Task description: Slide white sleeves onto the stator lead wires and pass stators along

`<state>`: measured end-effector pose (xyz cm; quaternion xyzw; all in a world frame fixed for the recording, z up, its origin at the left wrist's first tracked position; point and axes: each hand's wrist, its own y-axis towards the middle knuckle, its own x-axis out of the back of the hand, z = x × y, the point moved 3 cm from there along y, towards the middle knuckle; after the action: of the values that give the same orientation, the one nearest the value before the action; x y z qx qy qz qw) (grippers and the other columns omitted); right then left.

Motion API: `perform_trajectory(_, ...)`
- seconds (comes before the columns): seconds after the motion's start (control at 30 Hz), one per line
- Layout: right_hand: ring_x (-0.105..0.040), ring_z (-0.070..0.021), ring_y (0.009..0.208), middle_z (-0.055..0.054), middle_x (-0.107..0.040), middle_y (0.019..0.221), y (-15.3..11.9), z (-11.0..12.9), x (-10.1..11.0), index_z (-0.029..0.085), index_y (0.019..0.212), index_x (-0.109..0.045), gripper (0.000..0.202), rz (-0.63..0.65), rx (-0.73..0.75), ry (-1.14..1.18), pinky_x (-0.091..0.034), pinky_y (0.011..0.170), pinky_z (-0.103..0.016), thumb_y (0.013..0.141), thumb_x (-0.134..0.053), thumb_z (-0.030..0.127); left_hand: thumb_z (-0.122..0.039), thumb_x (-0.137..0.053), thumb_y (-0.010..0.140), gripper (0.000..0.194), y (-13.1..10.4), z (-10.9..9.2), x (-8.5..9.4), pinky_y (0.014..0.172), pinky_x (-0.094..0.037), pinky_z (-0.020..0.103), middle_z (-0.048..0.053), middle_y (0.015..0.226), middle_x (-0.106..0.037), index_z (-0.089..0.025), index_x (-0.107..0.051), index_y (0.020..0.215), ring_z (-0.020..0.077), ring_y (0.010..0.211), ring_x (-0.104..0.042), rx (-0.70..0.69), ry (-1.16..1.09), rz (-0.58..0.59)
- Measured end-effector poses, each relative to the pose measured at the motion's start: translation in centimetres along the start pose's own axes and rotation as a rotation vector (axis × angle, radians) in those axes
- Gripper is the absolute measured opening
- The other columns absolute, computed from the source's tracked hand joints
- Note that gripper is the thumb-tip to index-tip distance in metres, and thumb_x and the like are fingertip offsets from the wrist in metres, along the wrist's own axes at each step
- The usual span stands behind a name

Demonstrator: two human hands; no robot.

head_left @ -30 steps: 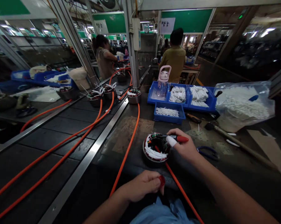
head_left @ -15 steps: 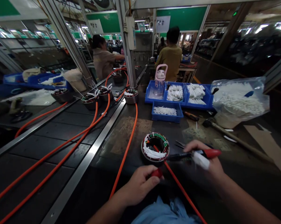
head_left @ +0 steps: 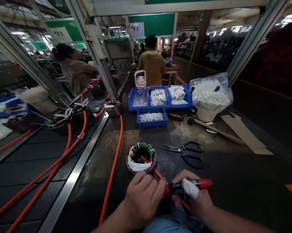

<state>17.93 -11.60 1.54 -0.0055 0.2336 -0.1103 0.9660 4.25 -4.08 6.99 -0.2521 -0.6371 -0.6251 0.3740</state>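
Note:
My right hand (head_left: 194, 194) is closed around a black marker pen (head_left: 177, 188) with a red rear end, and white wrapping covers one of its fingers. My left hand (head_left: 144, 197) grips the marker's red cap (head_left: 166, 190), which meets the front end of the pen. Just beyond my left hand stands a round motor stator (head_left: 140, 158), with white-wrapped windings, a green board on its ring and an orange cable leading out toward me. Blue-handled scissors (head_left: 184, 152) lie apart on the bench to its right.
Blue bins (head_left: 148, 108) at the back hold white sleeves; a smaller blue tray (head_left: 152, 124) holds thin white sticks. A pink-handled bottle (head_left: 141, 85), a bag of white pieces (head_left: 212, 97) and a hammer (head_left: 216, 130) are nearby. Other stators (head_left: 113, 111) with orange cables sit left.
My hands have come together, bringing the marker's front end to the red cap. The right hand has moved toward me, uncovering the scissors. The view has turned right.

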Motion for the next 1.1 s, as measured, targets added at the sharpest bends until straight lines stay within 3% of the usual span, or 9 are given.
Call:
perform_trajectory(0.17,-0.056,-0.0122,0.047,-0.001,-0.063,0.065,1.7,0.7,1.7,0.019,0.087,-0.061,0.027,0.042,0.031,-0.098,-0.044,0.042,-0.022,0.081,-0.055,0.044,-0.024,-0.049,0.088,0.029,0.9,0.3,-0.4,0.069,-0.039,0.033,0.002,0.067,-0.06,-0.01,-0.054,0.113,0.0156,0.066,-0.052,0.007,0.016,0.002)
perform_trajectory(0.3,-0.062,-0.017,0.082,-0.007,-0.064,0.096,5.2,4.6,5.0,0.021,0.102,-0.062,0.023,0.09,0.478,-0.77,-0.05,0.071,-0.029,0.081,-0.054,0.027,-0.034,-0.049,0.087,0.038,1.1,2.8,-0.7,0.08,-0.041,0.037,0.01,0.099,-0.063,-0.012,-0.051,0.118,0.0215,0.09,-0.055,0.194,0.047,-0.027)
perform_trajectory(0.37,-0.057,-0.0198,0.097,-0.009,-0.061,0.108,7.5,5.6,6.8,0.02,0.112,-0.059,0.035,0.169,0.606,-1.191,-0.046,0.083,-0.034,0.078,-0.051,0.017,-0.033,-0.049,0.087,0.037,0.5,4.2,-1.5,0.077,-0.042,0.037,0.012,0.095,-0.063,-0.01,-0.052,0.116,0.0223,0.087,-0.055,0.258,0.075,-0.023)
perform_trajectory(0.43,-0.052,-0.0212,0.106,-0.01,-0.055,0.118,10.3,6.2,8.8,0.02,0.119,-0.055,0.048,0.194,0.553,-1.557,-0.043,0.089,-0.036,0.073,-0.047,0.008,-0.03,-0.052,0.084,0.033,-0.2,4.9,-2.5,0.068,-0.041,0.035,0.008,0.08,-0.063,-0.011,-0.056,0.111,0.0205,0.073,-0.055,0.262,0.116,-0.031)
perform_trajectory(0.53,-0.045,-0.02,0.115,-0.009,-0.048,0.128,15.4,7.4,11.5,0.018,0.121,-0.053,0.052,0.019,0.354,-1.884,-0.036,0.097,-0.032,0.072,-0.044,0.003,-0.025,-0.057,0.079,0.025,-0.9,5.0,-3.5,0.061,-0.038,0.033,0.004,0.065,-0.06,-0.014,-0.06,0.102,0.0186,0.06,-0.05,0.261,0.16,-0.108)
perform_trajectory(0.63,-0.043,-0.023,0.118,-0.017,-0.045,0.128,20.6,8.6,12.7,0.009,0.124,-0.048,0.046,-0.125,0.241,-1.959,-0.034,0.097,-0.031,0.078,-0.043,0.008,-0.022,-0.056,0.077,0.024,-1.0,4.7,-3.9,0.061,-0.037,0.034,0.005,0.067,-0.061,-0.014,-0.061,0.099,0.0189,0.061,-0.05,0.286,0.16,-0.145)
perform_trajectory(0.8,-0.058,-0.0236,0.097,-0.02,-0.056,0.1,26.5,8.2,13.1,0.001,0.111,-0.053,0.031,-0.166,0.032,-2.012,-0.041,0.081,-0.033,0.084,-0.041,0.011,-0.023,-0.054,0.077,0.025,-1.0,4.5,-3.8,0.058,-0.034,0.033,0.005,0.065,-0.06,-0.014,-0.061,0.099,0.0177,0.058,-0.049,0.302,0.152,-0.142)
perform_trajectory(0.97,-0.059,-0.0301,0.09,-0.021,-0.052,0.103,26.1,9.2,12.3,0.005,0.104,-0.057,0.031,-0.246,-0.034,-2.064,-0.043,0.07,-0.034,0.079,-0.051,0.022,-0.024,-0.053,0.077,0.024,-1.2,4.5,-4.0,0.056,-0.032,0.032,0.003,0.062,-0.058,-0.014,-0.062,0.097,0.0166,0.055,-0.049,0.288,0.148,-0.16)
perform_trajectory(1.1,-0.06,-0.0327,0.086,-0.02,-0.054,0.099,20.5,11.6,11.9,0.005,0.101,-0.055,0.034,-0.306,-0.064,-2.079,-0.042,0.064,-0.036,0.083,-0.039,0.029,-0.026,-0.051,0.079,0.029,-1.6,4.5,-4.0,0.06,-0.037,0.033,0.004,0.068,-0.06,-0.015,-0.057,0.106,0.0163,0.06,-0.051,0.278,0.096,-0.201)
